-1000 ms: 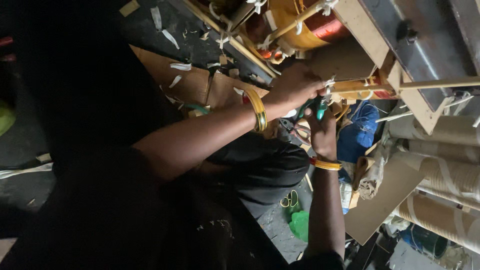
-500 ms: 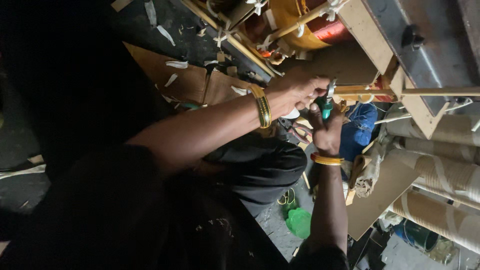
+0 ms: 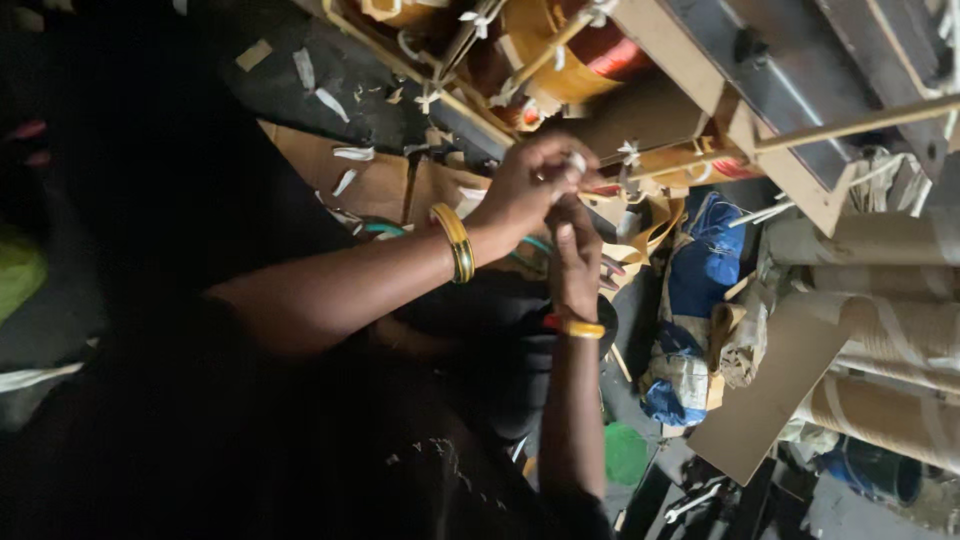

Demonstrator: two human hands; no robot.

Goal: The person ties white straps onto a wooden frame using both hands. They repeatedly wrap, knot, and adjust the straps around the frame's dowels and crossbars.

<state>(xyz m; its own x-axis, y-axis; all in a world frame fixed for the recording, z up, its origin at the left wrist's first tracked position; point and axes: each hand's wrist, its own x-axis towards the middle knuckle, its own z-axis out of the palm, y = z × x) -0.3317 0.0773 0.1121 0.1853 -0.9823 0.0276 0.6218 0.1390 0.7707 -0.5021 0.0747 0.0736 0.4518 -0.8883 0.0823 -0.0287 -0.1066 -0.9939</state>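
Note:
My left hand [image 3: 530,190], a gold bangle on its wrist, pinches a white cloth tie [image 3: 577,160] at the edge of a copper-wound coil [image 3: 600,50] wrapped in tan paper. Just beneath it, my right hand [image 3: 577,262] has its fingers pointing up against the left palm, with an orange bangle on its wrist. The left hand hides the right hand's fingertips, so what they hold is unclear. More white ties [image 3: 628,152] are knotted along the tan wooden strips of the coil frame [image 3: 800,170].
Rolls of brown paper [image 3: 890,330] lie at the right beside a blue bag [image 3: 705,255] and a cardboard sheet [image 3: 770,400]. White tape scraps [image 3: 330,100] litter the dark floor and the brown board [image 3: 380,185] behind my arms. A green object [image 3: 625,455] lies low down.
A green-handled tool seen between my hands earlier is no longer visible. Both hands have closed in together on the tie at the coil's edge, and the view has shifted slightly.

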